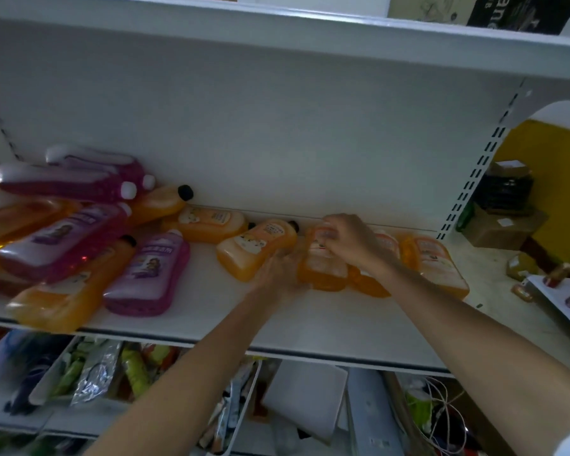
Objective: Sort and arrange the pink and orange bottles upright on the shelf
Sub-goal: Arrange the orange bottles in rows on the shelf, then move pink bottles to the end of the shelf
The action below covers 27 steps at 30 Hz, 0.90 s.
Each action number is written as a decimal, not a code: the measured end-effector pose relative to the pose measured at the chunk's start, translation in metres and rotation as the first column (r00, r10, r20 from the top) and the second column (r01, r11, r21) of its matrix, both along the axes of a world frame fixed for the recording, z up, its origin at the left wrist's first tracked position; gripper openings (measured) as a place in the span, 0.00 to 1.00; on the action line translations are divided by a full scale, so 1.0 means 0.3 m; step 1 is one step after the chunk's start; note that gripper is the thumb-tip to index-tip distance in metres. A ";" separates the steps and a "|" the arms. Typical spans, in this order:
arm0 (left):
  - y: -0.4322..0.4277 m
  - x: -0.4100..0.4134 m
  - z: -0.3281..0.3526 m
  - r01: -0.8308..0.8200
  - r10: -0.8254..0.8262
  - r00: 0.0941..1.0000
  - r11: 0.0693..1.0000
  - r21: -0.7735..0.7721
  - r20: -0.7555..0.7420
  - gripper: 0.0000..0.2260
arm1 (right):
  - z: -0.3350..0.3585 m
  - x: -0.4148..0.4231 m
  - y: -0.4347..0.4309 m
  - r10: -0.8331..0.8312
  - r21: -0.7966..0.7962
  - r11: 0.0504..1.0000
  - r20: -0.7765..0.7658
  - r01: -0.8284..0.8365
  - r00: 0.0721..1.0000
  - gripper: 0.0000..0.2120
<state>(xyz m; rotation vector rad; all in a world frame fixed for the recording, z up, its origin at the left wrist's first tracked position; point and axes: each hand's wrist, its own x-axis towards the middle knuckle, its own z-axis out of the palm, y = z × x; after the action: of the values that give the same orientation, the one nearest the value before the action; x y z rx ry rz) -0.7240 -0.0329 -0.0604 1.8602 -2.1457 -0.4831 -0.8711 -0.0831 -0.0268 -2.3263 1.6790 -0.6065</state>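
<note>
On the white shelf (211,311) a jumbled heap of pink bottles (63,238) and orange bottles (208,223) lies on its side at the left. Another orange bottle (255,250) lies tilted in the middle. At the right, three orange bottles stand upright; the rightmost (436,264) is free. My right hand (349,240) grips the top of the leftmost upright orange bottle (321,268). Blurred by motion, my left hand (277,274) is at that bottle's lower left side, between it and the tilted bottle; its grip is unclear.
The shelf's back panel is bare above the bottles. An upper shelf (310,31) overhangs. Below, bins (139,373) hold packaged goods. Right of the slotted upright (474,179) are cardboard boxes (504,225) and a yellow wall.
</note>
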 end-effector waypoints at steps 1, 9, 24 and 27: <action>0.014 0.038 0.016 0.035 -0.035 0.999 0.999 0.009 -0.001 0.31 | 0.008 0.026 0.004 0.013 -0.022 1.000 0.003 -0.013 1.000 0.20; 0.199 0.483 0.122 -0.120 0.046 0.983 0.893 -0.434 -0.177 0.16 | 0.079 0.447 0.028 0.194 -0.043 0.981 0.159 -0.189 0.968 0.24; 0.327 0.794 -0.018 -0.096 0.185 0.958 0.927 -0.363 0.220 0.38 | -0.025 0.856 0.116 0.087 0.258 0.929 0.544 -0.265 0.835 0.15; 0.331 0.802 0.001 -0.152 0.134 0.988 0.896 -0.418 -0.071 0.34 | 0.086 0.861 0.180 0.081 0.098 0.983 0.521 -0.154 0.849 0.23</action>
<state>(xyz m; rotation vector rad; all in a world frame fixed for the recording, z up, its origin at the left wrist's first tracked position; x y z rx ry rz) -0.4835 0.0664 -0.0601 1.7216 -1.8795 -0.0143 -0.6129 -0.0290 -0.0009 -1.9189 1.2724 -0.9545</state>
